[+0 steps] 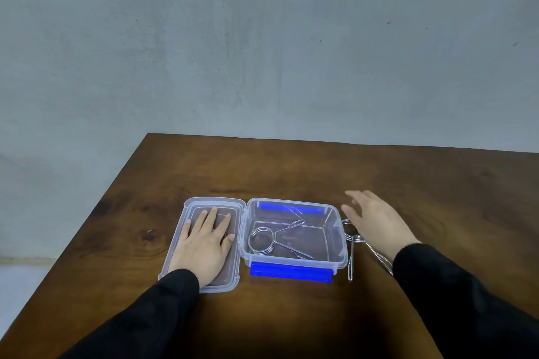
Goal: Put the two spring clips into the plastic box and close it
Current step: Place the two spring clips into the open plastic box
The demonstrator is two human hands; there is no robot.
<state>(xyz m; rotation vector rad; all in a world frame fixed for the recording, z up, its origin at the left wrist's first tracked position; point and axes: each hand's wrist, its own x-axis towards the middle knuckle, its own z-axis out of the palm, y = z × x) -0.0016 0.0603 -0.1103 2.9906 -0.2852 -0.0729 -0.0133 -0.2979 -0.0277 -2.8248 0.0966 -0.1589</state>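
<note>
A clear plastic box (338,253) with blue latches stands open on the wooden table. One metal spring clip (264,240) lies inside it. The box's clear lid (180,230) lies flat to its left, and my left hand (205,245) rests palm down on it, fingers spread. A second spring clip (351,245) lies on the table just right of the box. My right hand (376,220) hovers over it, open, fingers apart and a little blurred, partly hiding the clip. I hold nothing in either hand.
The brown wooden table (291,172) ends at a grey wall behind. Its left edge runs diagonally close to the lid. Bare tabletop lies behind and in front of the box.
</note>
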